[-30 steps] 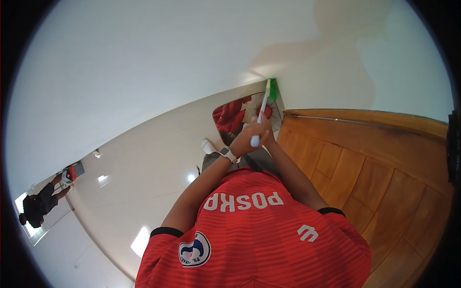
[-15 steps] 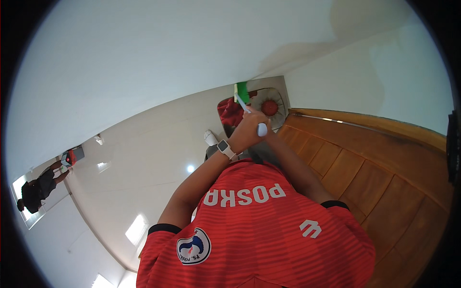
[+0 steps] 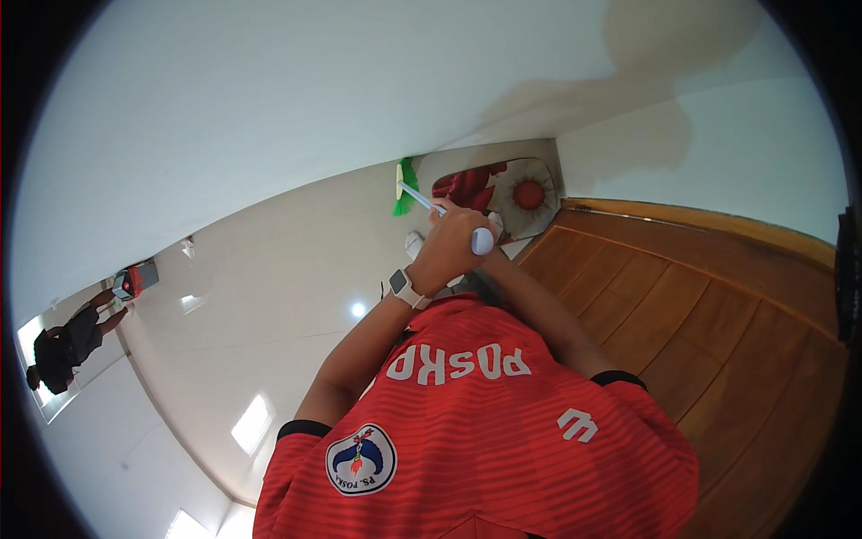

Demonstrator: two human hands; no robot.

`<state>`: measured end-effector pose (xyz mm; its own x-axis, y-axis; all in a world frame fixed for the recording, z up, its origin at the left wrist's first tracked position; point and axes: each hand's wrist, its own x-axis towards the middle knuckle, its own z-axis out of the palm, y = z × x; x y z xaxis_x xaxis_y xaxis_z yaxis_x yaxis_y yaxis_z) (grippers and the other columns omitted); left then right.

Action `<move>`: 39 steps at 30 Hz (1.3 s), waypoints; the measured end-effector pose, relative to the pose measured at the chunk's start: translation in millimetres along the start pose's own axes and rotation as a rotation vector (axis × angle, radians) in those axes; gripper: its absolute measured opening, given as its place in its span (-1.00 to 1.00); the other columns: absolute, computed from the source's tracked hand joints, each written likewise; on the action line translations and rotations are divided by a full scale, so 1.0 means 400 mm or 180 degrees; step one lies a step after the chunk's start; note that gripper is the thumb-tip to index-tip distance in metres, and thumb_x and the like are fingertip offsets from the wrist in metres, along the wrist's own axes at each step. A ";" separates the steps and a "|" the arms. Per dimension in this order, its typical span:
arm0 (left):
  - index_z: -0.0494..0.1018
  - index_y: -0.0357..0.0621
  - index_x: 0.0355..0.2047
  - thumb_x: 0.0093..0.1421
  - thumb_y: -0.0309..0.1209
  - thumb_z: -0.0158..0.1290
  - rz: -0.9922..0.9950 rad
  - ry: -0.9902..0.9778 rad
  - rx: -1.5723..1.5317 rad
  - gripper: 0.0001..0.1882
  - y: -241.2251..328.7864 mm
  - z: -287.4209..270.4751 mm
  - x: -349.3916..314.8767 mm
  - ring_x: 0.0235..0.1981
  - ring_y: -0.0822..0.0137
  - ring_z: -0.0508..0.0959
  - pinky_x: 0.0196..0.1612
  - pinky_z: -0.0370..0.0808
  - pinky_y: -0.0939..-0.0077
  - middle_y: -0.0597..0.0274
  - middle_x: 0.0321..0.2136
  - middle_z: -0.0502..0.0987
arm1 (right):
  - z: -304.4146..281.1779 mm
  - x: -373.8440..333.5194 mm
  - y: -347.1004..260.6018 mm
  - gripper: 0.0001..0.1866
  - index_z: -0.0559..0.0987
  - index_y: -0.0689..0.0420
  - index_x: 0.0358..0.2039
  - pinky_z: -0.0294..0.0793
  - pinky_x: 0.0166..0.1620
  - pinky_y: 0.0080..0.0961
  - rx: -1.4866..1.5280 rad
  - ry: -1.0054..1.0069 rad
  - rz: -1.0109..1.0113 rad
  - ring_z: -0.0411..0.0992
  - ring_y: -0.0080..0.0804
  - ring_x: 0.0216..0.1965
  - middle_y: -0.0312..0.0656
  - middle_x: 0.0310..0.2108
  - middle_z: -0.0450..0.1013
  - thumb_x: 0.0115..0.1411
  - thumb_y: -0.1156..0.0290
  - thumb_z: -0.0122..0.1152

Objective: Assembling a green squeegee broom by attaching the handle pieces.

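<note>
A broom (image 3: 401, 184) with green bristles and a pale yellow head rests on the tile floor close to the wall, left of the mat. Its thin light handle rises toward me and ends in a pale rounded cap. My left hand (image 3: 452, 239), with a white-banded watch on the wrist, is closed around the upper handle just by that cap. My right hand (image 3: 490, 258) meets it at the handle, closed and largely hidden behind the left hand and the cap.
Right of the broom lies a floral mat (image 3: 530, 193) in the corner. A brown panelled wooden door (image 3: 664, 332) stands on my right. The white wall (image 3: 296, 99) runs ahead. Far left, another person (image 3: 67, 350) in dark clothes is beside a grey and red object (image 3: 136, 279).
The broom head has moved left, off the edge of the mat onto bare tile. Both hands have shifted slightly left with the handle, still gripping it. My view has shifted a little.
</note>
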<state>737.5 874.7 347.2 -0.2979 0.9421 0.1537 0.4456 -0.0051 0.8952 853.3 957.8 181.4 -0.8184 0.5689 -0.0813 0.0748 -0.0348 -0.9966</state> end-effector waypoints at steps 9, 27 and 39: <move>0.39 -0.26 -0.62 0.16 -0.43 0.18 0.0281 -0.0141 -0.0371 -0.72 0.124 -0.080 -0.024 -0.48 -0.05 0.47 -0.34 0.38 0.11 -0.01 -0.59 0.47 | 0.049 -0.039 -0.081 -0.71 0.46 0.13 0.05 0.42 -0.31 -0.55 -0.0620 0.0262 0.0182 0.40 -0.62 -0.37 -0.35 -0.39 0.43 0.35 0.40 0.15; 0.36 -0.26 -0.63 0.19 -0.49 0.14 0.0299 -0.0252 -0.0676 -0.72 0.049 -0.067 -0.055 -0.54 -0.06 0.45 -0.31 0.41 0.18 0.01 -0.64 0.45 | 0.108 -0.009 -0.142 -0.74 0.47 0.17 -0.13 0.47 -0.30 -0.31 -0.1663 0.0748 0.0217 0.52 -0.26 -0.36 -0.07 -0.39 0.51 0.29 0.27 0.19; 0.39 -0.32 -0.64 0.18 -0.48 0.11 -0.0214 -0.0100 -0.0242 -0.72 -0.080 -0.051 -0.080 -0.55 -0.11 0.47 -0.27 0.39 0.15 -0.11 -0.62 0.47 | 0.119 0.065 0.093 -0.66 0.47 0.17 -0.01 0.50 -0.22 -0.39 -0.0455 -0.0187 -0.0110 0.52 -0.41 -0.26 -0.16 -0.31 0.53 0.25 0.32 0.19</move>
<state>715.5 837.6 322.4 -0.2978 0.9513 0.0800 0.3596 0.0341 0.9325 807.9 932.2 141.6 -0.8536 0.5184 -0.0518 0.1228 0.1036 -0.9870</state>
